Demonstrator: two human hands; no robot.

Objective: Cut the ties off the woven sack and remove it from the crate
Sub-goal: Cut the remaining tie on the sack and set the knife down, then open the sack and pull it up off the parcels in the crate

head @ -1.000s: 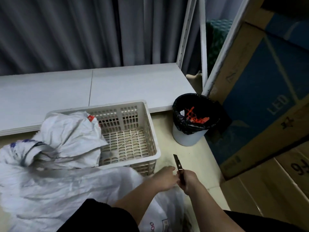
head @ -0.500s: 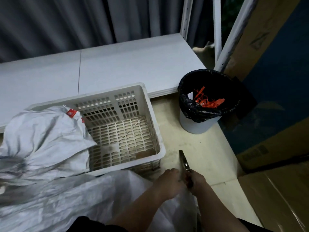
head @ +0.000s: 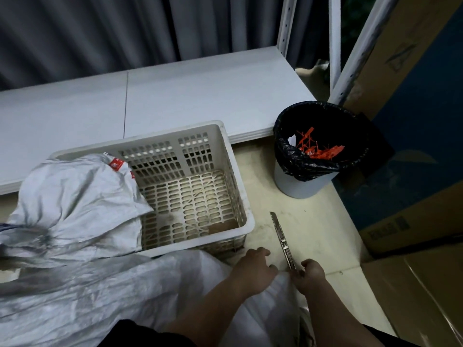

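1. One woven sack [head: 82, 249]: crumpled, draped over the crate's left rim, spilling onto the floor; lower end cut off by frame.
2. One white slatted crate [head: 240, 196], left half hidden under sack.
3. One bin [head: 298, 182], black-lined, holding red cut ties [head: 319, 149]; count unclear.
4. Left hand [head: 253, 267] curled on sack fabric.
5. Right hand [head: 310, 274] grips one utility knife [head: 283, 240], blade pointing away.

A storeroom, probably: large brown cardboard cartons [head: 413, 221] stacked on the right, white perforated metal shelving uprights [head: 284, 23], and a grey pleated curtain [head: 100, 31] behind.
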